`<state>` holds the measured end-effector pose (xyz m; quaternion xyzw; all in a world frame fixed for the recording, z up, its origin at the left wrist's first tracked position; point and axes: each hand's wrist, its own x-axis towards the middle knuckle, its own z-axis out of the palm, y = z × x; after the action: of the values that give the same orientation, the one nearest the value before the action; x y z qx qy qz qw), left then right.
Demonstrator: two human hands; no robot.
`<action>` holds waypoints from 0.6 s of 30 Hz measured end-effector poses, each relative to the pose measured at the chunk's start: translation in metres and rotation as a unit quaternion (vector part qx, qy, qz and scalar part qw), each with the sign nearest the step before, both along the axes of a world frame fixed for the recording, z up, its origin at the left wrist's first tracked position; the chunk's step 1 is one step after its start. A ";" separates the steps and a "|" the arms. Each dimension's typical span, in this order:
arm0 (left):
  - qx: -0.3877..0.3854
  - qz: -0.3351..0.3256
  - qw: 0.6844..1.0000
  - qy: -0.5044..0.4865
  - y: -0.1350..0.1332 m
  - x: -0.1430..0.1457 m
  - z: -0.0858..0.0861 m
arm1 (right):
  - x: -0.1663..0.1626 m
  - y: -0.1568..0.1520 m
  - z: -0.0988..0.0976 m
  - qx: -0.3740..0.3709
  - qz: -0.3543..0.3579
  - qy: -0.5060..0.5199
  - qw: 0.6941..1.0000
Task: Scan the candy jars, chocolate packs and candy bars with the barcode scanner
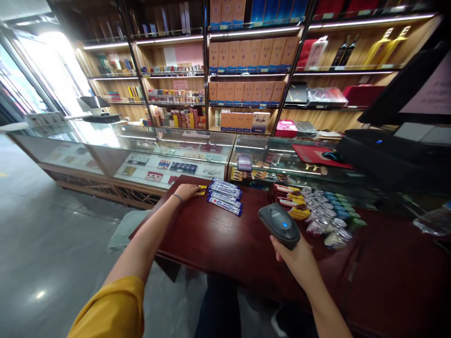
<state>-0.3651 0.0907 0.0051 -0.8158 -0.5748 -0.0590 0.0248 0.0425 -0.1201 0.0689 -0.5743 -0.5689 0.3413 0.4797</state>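
My right hand (298,260) is wrapped round the handle of a dark grey barcode scanner (280,223), held over the dark red wooden counter (211,239). My left hand (186,191) reaches far forward and rests on the counter, fingers closed on a small yellow packet (202,190). Right beside it lie several blue and white snack packets (224,196) in a row. The left arm wears a thin wrist band and a yellow sleeve.
Red and yellow packets (291,201) and a heap of small foil and green cups (329,213) lie on the counter's right. Glass display cases (141,150) stand behind, then wooden shelves (246,70) of boxed goods. A monitor (412,89) and a red mouse pad (317,155) sit at right.
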 end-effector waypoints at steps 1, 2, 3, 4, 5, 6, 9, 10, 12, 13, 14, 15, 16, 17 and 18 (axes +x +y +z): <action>0.001 -0.005 1.000 0.002 -0.005 0.000 0.000 | 0.000 -0.001 0.000 -0.001 0.003 -0.001 1.000; 0.004 -0.007 1.000 -0.005 -0.009 0.000 0.000 | 0.001 -0.002 0.000 -0.001 0.004 -0.002 1.000; 0.008 -0.008 1.000 -0.019 -0.013 0.001 0.000 | 0.001 -0.002 0.000 -0.001 0.006 -0.002 1.000; 0.013 -0.008 0.999 -0.035 -0.017 0.001 0.000 | 0.001 -0.003 0.000 0.001 0.008 0.000 1.000; 0.018 -0.010 0.998 -0.051 -0.021 0.001 0.001 | 0.001 -0.004 0.000 0.002 0.009 0.003 1.000; 0.021 -0.012 0.998 -0.062 -0.024 0.001 0.002 | 0.001 -0.005 0.000 0.004 0.008 0.006 1.000; 0.027 -0.009 0.998 -0.054 -0.031 -0.001 0.009 | 0.002 -0.007 -0.001 0.012 0.004 0.015 1.000; 0.029 -0.001 0.999 -0.046 -0.034 -0.002 0.012 | 0.002 -0.008 -0.001 0.014 0.001 0.015 1.000; 0.040 0.031 0.998 -0.049 -0.037 -0.002 0.017 | 0.004 -0.010 -0.001 0.015 -0.002 0.013 1.000; 0.052 0.057 0.995 -0.068 -0.039 -0.002 0.020 | 0.004 -0.010 -0.001 0.015 -0.001 0.011 1.000; 0.070 0.087 0.989 -0.101 -0.040 0.000 0.021 | 0.005 -0.011 -0.001 0.015 0.002 0.010 1.000; 0.094 0.117 0.977 -0.149 -0.041 0.003 0.021 | 0.006 -0.011 -0.002 0.017 0.004 0.010 1.000; 0.122 0.145 0.959 -0.211 -0.042 0.008 0.021 | 0.007 -0.012 -0.002 0.020 0.006 0.011 1.000; 0.152 0.169 0.932 -0.284 -0.043 0.013 0.019 | 0.008 -0.012 -0.002 0.024 0.007 0.013 1.000; 0.178 0.183 0.896 -0.364 -0.043 0.021 0.017 | 0.009 -0.012 -0.002 0.027 0.007 0.016 0.999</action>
<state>-0.3444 0.0479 0.0222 -0.5997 -0.6626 -0.4476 -0.0306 0.0516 -0.1325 0.0664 -0.5513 -0.5748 0.3381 0.5014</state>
